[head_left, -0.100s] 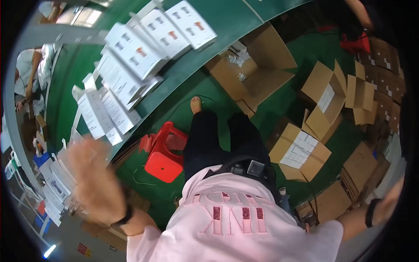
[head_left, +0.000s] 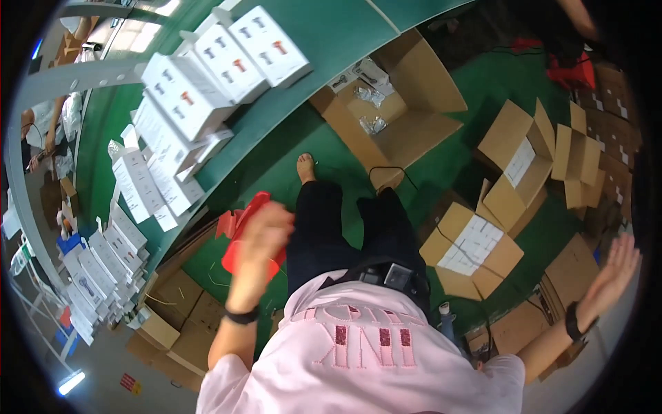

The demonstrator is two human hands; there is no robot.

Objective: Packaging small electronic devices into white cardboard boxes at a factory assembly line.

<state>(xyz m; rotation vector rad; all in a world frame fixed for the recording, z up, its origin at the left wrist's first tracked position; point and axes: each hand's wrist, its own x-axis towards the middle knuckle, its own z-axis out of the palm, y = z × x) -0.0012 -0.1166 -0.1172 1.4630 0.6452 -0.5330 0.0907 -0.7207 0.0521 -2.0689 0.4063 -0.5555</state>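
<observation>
My left hand point(head_left: 261, 234) is blurred by motion. It is in front of the red plastic stool point(head_left: 241, 259), away from the table edge, and its fingers cannot be made out. Far out on the right, my right hand point(head_left: 614, 272) is raised with the fingers stretched, and nothing shows in it. Several white printed boxes point(head_left: 186, 96) stand on the green table point(head_left: 338, 31) at the upper left. Nearer to me along its edge come more white boxes point(head_left: 141, 186) with raised flaps, then a row of white cartons point(head_left: 103, 269).
A large open cardboard box point(head_left: 420, 90) beside the table holds crumpled clear plastic. To the right are an open carton packed with white boxes point(head_left: 472, 241), another open carton point(head_left: 514, 145) and stacked brown cartons point(head_left: 610, 138). Another person's arm point(head_left: 578, 17) shows at the upper right.
My left hand has swung right, from beside the white boxes to in front of the red stool. My right hand has risen, bringing its spread fingers into view. The view has shifted slightly.
</observation>
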